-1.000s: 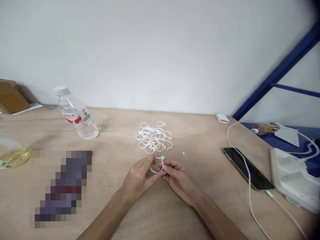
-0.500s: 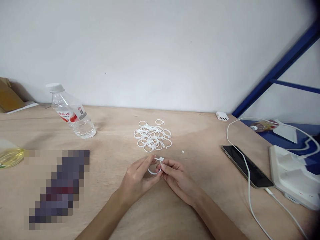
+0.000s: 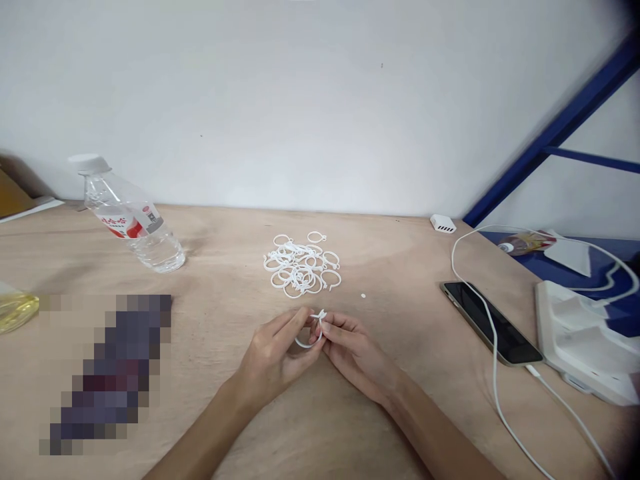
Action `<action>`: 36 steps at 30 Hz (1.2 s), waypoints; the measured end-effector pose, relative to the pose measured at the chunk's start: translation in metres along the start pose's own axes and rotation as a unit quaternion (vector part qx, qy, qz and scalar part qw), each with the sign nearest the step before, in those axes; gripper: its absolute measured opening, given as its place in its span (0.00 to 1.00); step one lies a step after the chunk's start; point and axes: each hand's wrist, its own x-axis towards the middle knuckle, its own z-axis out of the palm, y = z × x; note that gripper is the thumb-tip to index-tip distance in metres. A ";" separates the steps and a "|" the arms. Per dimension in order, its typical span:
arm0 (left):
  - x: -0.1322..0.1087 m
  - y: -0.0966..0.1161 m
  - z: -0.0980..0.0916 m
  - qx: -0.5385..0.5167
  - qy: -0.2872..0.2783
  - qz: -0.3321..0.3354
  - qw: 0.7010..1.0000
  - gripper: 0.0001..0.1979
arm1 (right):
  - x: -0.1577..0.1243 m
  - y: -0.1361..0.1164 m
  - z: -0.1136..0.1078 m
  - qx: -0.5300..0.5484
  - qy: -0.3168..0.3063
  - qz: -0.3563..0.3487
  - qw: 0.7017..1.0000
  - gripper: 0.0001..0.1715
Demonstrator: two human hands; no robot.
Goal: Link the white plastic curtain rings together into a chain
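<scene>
- Both hands, left hand (image 3: 273, 357) and right hand (image 3: 353, 350), pinch one white ring (image 3: 303, 345) by the fingertips, just above the table (image 3: 225, 287).
- Pile of rings (image 3: 301, 265) lies just beyond (untouched); judged mostly unprocessed.

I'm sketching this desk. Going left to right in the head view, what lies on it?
Yellow-liquid container, water bottle, pile of white rings, phone, white power strip. The left hand and right hand, pinching one ring, overlap the pile.

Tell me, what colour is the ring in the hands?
White. The ring shows best in the head view, matching the pile of rings behind it.
</scene>
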 end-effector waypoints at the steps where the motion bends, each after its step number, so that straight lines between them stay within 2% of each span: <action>1: 0.001 0.001 0.000 -0.001 0.000 -0.001 1.000 0.24 | 0.000 0.000 0.000 0.002 0.002 0.001 1.000 0.08; 10: -0.003 0.002 0.001 -0.018 -0.011 -0.006 1.000 0.27 | 0.000 -0.001 -0.003 -0.010 0.011 0.011 1.000 0.10; 15: 0.001 0.003 -0.001 -0.018 -0.007 -0.015 1.000 0.23 | 0.000 -0.001 0.000 -0.012 0.022 0.019 1.000 0.10; 18: 0.003 0.002 -0.001 -0.019 0.000 -0.041 0.999 0.18 | 0.001 -0.001 0.000 0.001 0.060 0.004 0.998 0.06; 22: 0.001 0.000 0.000 0.006 0.008 -0.046 0.999 0.18 | 0.003 -0.001 -0.005 0.015 0.114 -0.027 0.993 0.13; 29: -0.002 0.000 0.002 -0.002 -0.030 -0.071 0.997 0.16 | 0.004 0.000 -0.007 -0.035 0.089 -0.037 0.995 0.10; 33: -0.001 0.001 0.001 0.009 -0.039 -0.073 0.997 0.13 | 0.003 -0.004 -0.012 -0.122 0.079 -0.060 0.988 0.12; 36: 0.000 0.002 0.000 0.017 -0.076 -0.084 0.993 0.12 | 0.000 -0.011 -0.018 -0.267 0.086 -0.095 0.955 0.11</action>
